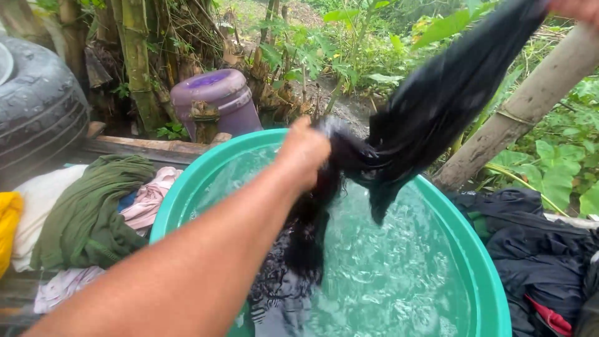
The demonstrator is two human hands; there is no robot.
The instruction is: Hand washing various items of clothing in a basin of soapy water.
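Note:
A wet black garment (424, 112) stretches above a green basin (462, 249) full of water. My left hand (306, 153) is closed around its lower part, over the basin's middle; a wet tail of the cloth hangs from that fist into the water. My right hand (577, 7) shows only at the top right corner, gripping the garment's upper end and holding it up high. Water in the basin is rippled and foamy.
A pile of green, pink, white and yellow clothes (81, 218) lies left of the basin. Dark clothes (536, 249) are heaped on the right. A purple container (215, 100), a tyre (37, 106), a slanted wooden pole (530, 103) and plants stand behind.

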